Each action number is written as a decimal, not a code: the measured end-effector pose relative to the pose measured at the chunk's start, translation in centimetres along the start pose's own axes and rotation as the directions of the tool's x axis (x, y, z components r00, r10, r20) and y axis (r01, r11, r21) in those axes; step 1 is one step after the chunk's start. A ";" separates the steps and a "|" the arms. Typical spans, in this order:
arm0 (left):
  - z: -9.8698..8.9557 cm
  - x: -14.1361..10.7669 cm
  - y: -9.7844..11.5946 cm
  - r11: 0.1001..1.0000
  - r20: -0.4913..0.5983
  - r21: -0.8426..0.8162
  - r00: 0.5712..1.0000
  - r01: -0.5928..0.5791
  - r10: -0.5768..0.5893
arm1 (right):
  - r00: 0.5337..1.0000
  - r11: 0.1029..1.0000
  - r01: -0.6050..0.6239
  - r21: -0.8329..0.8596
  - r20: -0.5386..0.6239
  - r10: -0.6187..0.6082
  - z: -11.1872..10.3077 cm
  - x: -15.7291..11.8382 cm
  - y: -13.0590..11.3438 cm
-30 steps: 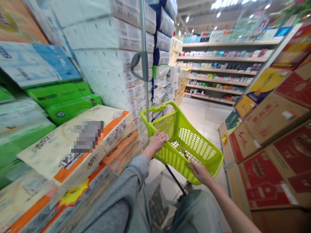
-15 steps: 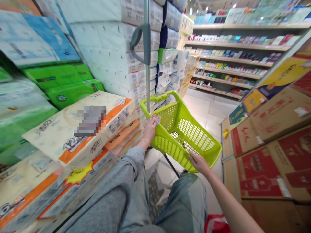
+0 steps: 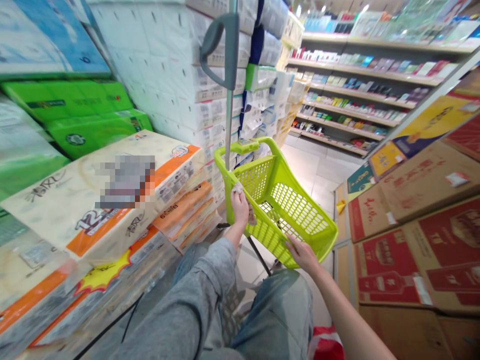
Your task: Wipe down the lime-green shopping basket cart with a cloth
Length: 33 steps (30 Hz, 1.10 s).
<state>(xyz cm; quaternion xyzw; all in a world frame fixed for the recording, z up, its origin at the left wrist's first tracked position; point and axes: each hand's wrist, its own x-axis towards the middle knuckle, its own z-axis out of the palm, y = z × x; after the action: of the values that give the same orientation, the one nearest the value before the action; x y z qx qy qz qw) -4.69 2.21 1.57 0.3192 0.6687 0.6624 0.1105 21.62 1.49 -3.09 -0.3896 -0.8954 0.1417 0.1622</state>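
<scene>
Left hand (image 3: 240,207): fingers curled over the near-left rim of the lime-green basket (image 3: 300,210), pressing a small whitish cloth (image 3: 237,189) against it. Right hand (image 3: 303,255): fingers wrapped on the basket's near rim at 5 o'clock, steadying it. Step judged: wiping the rim; continuing would call for sliding the cloth along the edge while the other hand braces. Grey pull handle (image 3: 225,45) rises at 12 o'clock. Tissue packs (image 3: 112,190) stacked at 9 o'clock; red cartons (image 3: 412,260) at 3 o'clock.
</scene>
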 end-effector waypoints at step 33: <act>-0.4 -2.6 -1.7 0.939 0.284 0.301 0.956 -0.165 0.077 | 1.000 0.999 -0.010 0.036 0.009 0.009 -0.5 0.5 -0.2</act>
<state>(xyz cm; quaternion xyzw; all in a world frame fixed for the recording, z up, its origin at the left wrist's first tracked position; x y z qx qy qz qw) -3.44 0.55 -0.74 0.4605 0.7255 0.5006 0.1052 21.42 1.79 -2.52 -0.3902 -0.8916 0.1603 0.1647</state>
